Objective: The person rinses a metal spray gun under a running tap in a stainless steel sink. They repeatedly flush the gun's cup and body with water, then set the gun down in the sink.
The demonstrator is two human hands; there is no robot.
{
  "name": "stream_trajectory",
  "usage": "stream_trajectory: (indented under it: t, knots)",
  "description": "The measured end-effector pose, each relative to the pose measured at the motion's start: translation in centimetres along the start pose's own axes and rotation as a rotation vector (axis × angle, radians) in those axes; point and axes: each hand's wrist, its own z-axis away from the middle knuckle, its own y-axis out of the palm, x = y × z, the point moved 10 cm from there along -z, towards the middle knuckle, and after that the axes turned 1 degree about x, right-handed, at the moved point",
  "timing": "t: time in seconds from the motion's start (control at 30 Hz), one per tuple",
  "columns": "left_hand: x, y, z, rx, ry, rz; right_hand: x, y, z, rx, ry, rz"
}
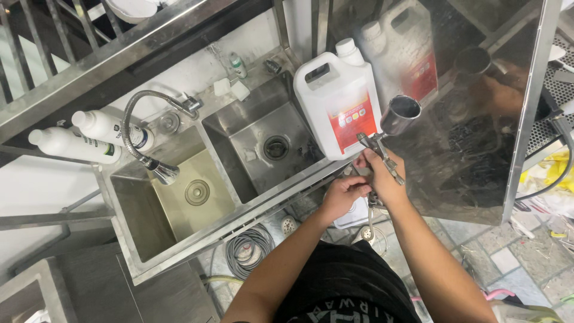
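- Two hands meet at the front edge of a steel double sink (179, 239), both on one tool: a spray gun (382, 152) with a metal cup (400, 113) on top.
- Right hand (385, 179) is wrapped closed round the gun's lower body, holding it off the sink rim with the cup mouth tilted up and away; judged, that keeps whatever is in the cup from spilling.
- Left hand (342, 194) is curled narrow, fingertips pinched at the gun's underside just beside the right hand; what it pinches is hidden.
- Both forearms come up from the bottom of the frame and converge, wrists bent inward, elbows apart.
- White jug (335, 101) with a red label stands on the sink edge just behind the gun, near at hand.
- Flexible tap (140, 134) hangs over the left basin; two white bottles (89, 136) lie behind it.
- Coiled hose (246, 248) lies on the floor under the sink.
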Motion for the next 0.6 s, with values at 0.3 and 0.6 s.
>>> stream_trajectory:
  t: [0.3,0.6]
  knots:
    - [-1.5,0.5,0.1,0.026,0.05,-0.133,-0.2,0.0,0.0,0.014,0.004,0.059]
    - [-0.2,-0.1,0.4,0.04,0.012,-0.003,0.6,0.9,-0.4,0.008,0.025,0.287]
